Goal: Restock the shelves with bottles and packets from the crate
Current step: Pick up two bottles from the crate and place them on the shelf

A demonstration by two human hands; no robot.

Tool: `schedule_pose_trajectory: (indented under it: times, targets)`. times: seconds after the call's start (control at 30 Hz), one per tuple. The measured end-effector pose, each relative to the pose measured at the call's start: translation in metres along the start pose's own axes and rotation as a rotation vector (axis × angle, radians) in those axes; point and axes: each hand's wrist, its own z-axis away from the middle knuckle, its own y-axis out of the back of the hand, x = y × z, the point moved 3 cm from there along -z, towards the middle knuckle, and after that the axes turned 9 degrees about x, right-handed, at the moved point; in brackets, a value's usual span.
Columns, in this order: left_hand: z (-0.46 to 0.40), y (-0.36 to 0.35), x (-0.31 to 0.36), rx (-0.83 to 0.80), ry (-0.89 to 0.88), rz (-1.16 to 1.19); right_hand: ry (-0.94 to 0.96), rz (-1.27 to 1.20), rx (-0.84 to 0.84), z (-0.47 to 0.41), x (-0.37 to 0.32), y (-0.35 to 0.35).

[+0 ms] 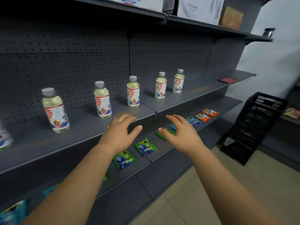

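Observation:
Several clear bottles with grey caps stand in a spaced row on the middle shelf (78, 135), the nearest whole one (55, 109) at the left and the farthest (178, 81) at the right. On the lower shelf (162, 155) lie green packets (145, 147), teal packets (193, 121) and orange packets (209, 112) in a line. My left hand (121, 132) and my right hand (181, 133) hover in front of the middle shelf's edge, fingers spread and relaxed, both holding nothing. The black crate (253, 127) leans tilted on the floor at the right.
Cardboard boxes (199, 8) sit on the top shelf. A dark red flat item (227, 80) lies at the far end of the middle shelf. More packets (292, 113) lie on a shelf beyond the crate. The tiled floor (186, 192) runs along the shelving.

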Motion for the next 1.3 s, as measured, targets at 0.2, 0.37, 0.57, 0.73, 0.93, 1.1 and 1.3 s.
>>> schedule_pose_trajectory:
  times: [0.2,0.37,0.57,0.73,0.93,1.1,1.3]
  targets:
    - [-0.056,-0.066,0.031,-0.065,-0.049,0.036,-0.077,0.065,0.008,-0.040,0.073,0.010]
    - [-0.095,-0.120,0.062,-0.073,-0.058,0.017,-0.091,0.065,-0.012,-0.073,0.134,0.011]
    - [-0.150,-0.172,0.111,-0.030,-0.014,-0.007,-0.021,0.031,-0.023,-0.137,0.200,0.035]
    - [-0.191,-0.199,0.129,-0.003,0.038,-0.038,0.030,-0.018,-0.023,-0.200,0.239,0.041]
    - [-0.259,-0.232,0.122,0.076,0.092,-0.058,0.081,-0.037,-0.065,-0.277,0.277,0.019]
    - [-0.315,-0.262,0.103,0.146,0.140,-0.038,0.131,-0.083,-0.094,-0.348,0.292,-0.014]
    - [-0.379,-0.251,0.105,0.317,0.122,-0.101,0.246,-0.141,-0.041,-0.431,0.281,-0.024]
